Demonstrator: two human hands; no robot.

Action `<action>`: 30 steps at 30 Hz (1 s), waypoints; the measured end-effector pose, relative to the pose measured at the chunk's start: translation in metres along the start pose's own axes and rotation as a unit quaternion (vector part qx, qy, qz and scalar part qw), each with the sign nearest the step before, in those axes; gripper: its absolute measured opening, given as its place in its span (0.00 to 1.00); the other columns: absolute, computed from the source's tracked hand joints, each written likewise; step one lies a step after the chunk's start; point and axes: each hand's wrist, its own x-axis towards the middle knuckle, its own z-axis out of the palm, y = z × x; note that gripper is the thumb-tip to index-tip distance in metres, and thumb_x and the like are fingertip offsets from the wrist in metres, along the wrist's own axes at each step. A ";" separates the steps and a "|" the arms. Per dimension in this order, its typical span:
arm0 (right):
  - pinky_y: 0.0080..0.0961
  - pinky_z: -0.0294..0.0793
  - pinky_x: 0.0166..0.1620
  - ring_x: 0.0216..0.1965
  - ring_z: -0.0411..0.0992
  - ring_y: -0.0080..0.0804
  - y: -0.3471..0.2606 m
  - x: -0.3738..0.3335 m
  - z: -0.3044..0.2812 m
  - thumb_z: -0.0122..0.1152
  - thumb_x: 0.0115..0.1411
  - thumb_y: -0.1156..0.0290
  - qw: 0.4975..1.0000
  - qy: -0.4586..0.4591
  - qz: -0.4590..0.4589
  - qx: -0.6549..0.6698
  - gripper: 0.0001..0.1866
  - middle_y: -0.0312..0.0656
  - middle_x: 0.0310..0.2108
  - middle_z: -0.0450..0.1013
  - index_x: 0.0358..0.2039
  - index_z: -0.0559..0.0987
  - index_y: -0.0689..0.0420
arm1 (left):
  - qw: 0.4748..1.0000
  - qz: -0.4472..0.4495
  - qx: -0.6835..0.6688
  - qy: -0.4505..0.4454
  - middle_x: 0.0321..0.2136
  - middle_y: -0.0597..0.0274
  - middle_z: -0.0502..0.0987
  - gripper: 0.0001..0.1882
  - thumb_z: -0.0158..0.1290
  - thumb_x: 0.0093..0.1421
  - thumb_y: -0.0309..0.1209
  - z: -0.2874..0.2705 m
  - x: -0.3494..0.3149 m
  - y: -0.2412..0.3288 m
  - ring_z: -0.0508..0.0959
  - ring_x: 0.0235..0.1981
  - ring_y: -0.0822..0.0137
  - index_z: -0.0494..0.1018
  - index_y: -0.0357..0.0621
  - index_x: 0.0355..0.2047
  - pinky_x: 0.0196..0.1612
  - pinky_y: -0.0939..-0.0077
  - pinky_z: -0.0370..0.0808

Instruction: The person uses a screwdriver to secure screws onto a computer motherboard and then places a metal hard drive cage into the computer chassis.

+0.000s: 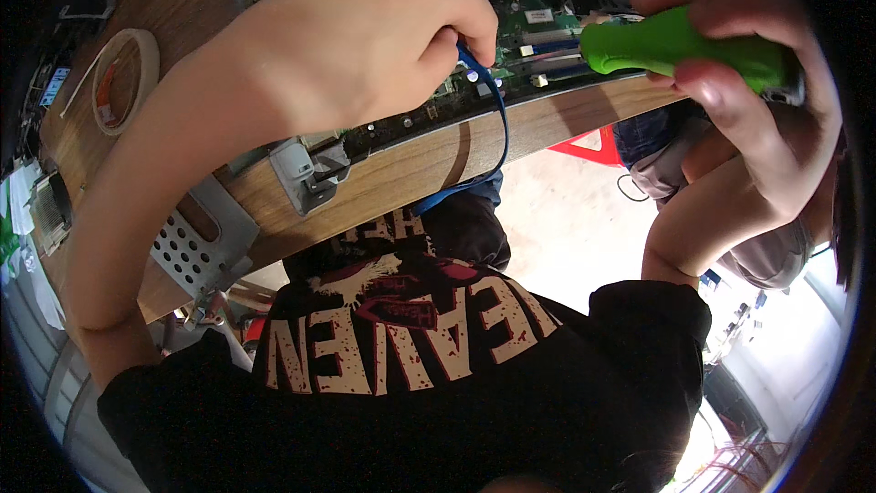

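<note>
Left hand (374,41): blue cable (505,123), at 1 o'clock, being pinched by closed fingertips, apparently for control.
Shirt (401,443): large pale letters (347,383) being displayed at 6 o'clock.
Circuit board (518,32): tiny, illegible labels (538,15) being carried at 1 o'clock.
Green-handled tool (662,44): at 2 o'clock, being gripped by curled fingers of the right hand (785,141), presumably for steadiness.
</note>
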 end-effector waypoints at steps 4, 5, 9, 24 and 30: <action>0.28 0.73 0.44 0.45 0.71 0.38 -0.007 -0.007 0.017 0.50 0.60 0.70 0.992 0.106 0.031 -0.059 0.19 0.54 0.48 0.65 0.50 0.64 0.62 | 0.998 -0.032 -0.058 -0.014 0.30 0.52 0.77 0.09 0.54 0.52 0.26 -0.007 0.006 0.006 0.77 0.30 0.60 0.74 0.36 0.34 0.34 0.73 0.73; 0.28 0.73 0.44 0.45 0.71 0.38 -0.008 -0.007 0.020 0.50 0.60 0.70 0.989 0.122 0.033 -0.070 0.19 0.54 0.49 0.65 0.50 0.64 0.62 | 0.996 -0.042 -0.075 -0.014 0.30 0.49 0.77 0.12 0.55 0.52 0.29 -0.005 0.009 0.005 0.78 0.30 0.60 0.73 0.34 0.35 0.34 0.74 0.74; 0.29 0.71 0.45 0.47 0.69 0.39 -0.016 -0.010 0.019 0.50 0.59 0.70 0.985 0.143 0.033 -0.089 0.21 0.54 0.52 0.62 0.52 0.62 0.63 | 0.948 0.206 -0.138 0.201 0.28 0.44 0.76 0.15 0.57 0.50 0.31 0.001 0.031 0.000 0.77 0.26 0.55 0.73 0.28 0.31 0.29 0.72 0.74; 0.22 0.66 0.38 0.34 0.69 0.31 -0.038 -0.030 0.001 0.50 0.57 0.44 0.933 0.075 0.173 -0.307 0.30 0.43 0.31 0.71 0.35 0.74 0.65 | 0.922 0.137 -0.362 0.021 0.23 0.49 0.76 0.11 0.54 0.50 0.26 -0.023 0.022 0.018 0.76 0.22 0.65 0.75 0.29 0.31 0.26 0.74 0.72; 0.23 0.67 0.47 0.46 0.70 0.35 -0.035 -0.043 -0.011 0.48 0.63 0.66 0.980 0.035 0.087 -0.177 0.17 0.51 0.50 0.65 0.46 0.69 0.66 | 0.962 0.030 -0.265 -0.061 0.24 0.49 0.76 0.12 0.56 0.49 0.27 -0.016 0.033 0.031 0.76 0.24 0.65 0.74 0.29 0.33 0.28 0.74 0.72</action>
